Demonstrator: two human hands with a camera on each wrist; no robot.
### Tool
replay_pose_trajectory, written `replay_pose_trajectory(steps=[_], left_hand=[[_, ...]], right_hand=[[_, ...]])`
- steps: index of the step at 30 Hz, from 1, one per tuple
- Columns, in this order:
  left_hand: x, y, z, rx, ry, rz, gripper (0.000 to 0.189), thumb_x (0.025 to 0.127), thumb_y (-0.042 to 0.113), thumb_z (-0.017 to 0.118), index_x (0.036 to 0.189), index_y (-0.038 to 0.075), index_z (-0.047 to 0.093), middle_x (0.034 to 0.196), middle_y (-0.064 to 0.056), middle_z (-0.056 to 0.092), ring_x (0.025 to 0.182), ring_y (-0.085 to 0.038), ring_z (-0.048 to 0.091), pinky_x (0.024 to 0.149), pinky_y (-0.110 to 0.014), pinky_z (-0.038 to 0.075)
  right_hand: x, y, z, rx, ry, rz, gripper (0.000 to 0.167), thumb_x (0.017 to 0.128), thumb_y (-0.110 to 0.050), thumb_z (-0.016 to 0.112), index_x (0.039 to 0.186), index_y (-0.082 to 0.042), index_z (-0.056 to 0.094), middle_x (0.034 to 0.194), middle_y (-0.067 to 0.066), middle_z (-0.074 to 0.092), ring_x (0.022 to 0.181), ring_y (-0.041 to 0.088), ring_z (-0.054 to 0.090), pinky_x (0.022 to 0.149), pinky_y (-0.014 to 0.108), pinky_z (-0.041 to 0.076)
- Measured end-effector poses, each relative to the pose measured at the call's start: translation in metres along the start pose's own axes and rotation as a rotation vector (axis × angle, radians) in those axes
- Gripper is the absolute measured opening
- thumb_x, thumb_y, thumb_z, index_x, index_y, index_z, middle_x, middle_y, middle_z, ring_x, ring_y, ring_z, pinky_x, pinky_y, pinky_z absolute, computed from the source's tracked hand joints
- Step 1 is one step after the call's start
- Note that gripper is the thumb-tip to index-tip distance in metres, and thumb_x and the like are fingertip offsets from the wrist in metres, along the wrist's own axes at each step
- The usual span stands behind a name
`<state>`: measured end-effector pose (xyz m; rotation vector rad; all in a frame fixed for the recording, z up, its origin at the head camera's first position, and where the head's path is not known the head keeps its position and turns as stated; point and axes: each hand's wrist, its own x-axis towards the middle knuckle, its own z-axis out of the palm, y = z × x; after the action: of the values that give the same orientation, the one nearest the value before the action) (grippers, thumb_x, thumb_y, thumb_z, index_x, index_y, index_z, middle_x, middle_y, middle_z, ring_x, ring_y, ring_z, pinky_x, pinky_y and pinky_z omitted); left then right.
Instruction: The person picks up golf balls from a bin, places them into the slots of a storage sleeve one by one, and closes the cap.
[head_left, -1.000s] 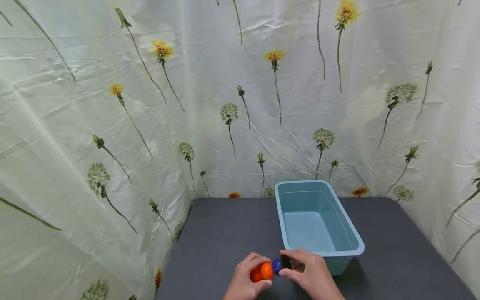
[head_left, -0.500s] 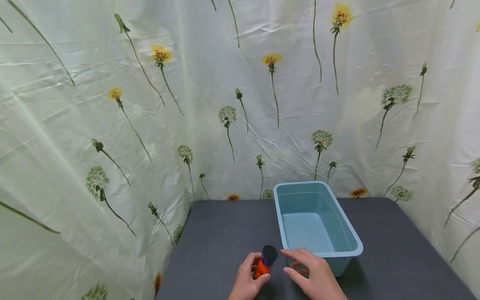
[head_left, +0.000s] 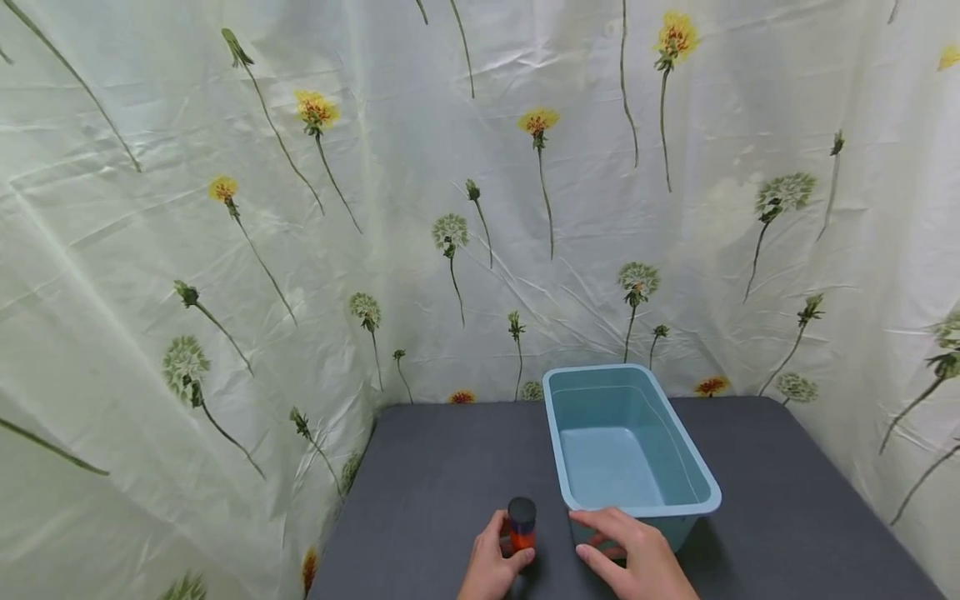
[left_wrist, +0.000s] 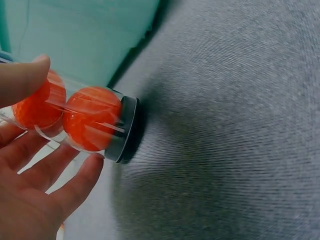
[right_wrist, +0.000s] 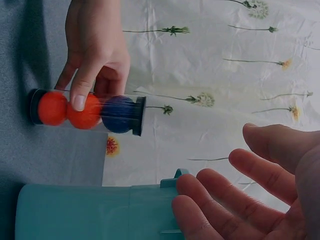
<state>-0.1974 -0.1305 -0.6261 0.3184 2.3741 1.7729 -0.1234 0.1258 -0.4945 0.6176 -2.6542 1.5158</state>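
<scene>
A clear tube with black end caps stands upright on the dark grey table. It holds two orange balls and a blue ball. My left hand grips the tube around its lower part, thumb on one side and fingers on the other. In the left wrist view the tube's bottom cap rests on the table. My right hand is open beside the tube, empty, in front of the light blue bin.
The light blue bin is empty and sits right of centre on the table. A flower-print curtain hangs close behind and to both sides. The table's left edge is near the tube.
The tube has gone from lying sideways between both hands to standing upright on the table. My right hand let go of its capped end and opened to the right.
</scene>
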Motion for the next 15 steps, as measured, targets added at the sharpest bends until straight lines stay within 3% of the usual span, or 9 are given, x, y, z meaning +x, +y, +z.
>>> replay_pose_trajectory(steps=[7, 15], left_hand=[[0.0004, -0.0064, 0.0017, 0.006, 0.016, 0.004, 0.051, 0.081, 0.008, 0.083, 0.123, 0.011, 0.055, 0.112, -0.003, 0.064, 0.106, -0.03, 0.062, 0.085, -0.046, 0.055], [-0.002, -0.0062, -0.0053, 0.057, 0.019, -0.005, 0.056, 0.08, 0.01, 0.085, 0.126, 0.011, 0.052, 0.113, -0.004, 0.063, 0.104, -0.03, 0.062, 0.084, -0.05, 0.054]], right_hand=[[-0.004, 0.0009, -0.0001, -0.014, 0.018, -0.034, 0.038, 0.096, -0.043, 0.066, 0.129, -0.023, 0.067, 0.114, 0.001, 0.066, 0.087, 0.003, 0.064, 0.069, 0.026, 0.056], [-0.0066, -0.0039, -0.0078, -0.112, 0.13, -0.069, 0.033, 0.094, -0.038, 0.071, 0.125, -0.027, 0.069, 0.106, -0.009, 0.066, 0.084, -0.001, 0.063, 0.067, 0.025, 0.056]])
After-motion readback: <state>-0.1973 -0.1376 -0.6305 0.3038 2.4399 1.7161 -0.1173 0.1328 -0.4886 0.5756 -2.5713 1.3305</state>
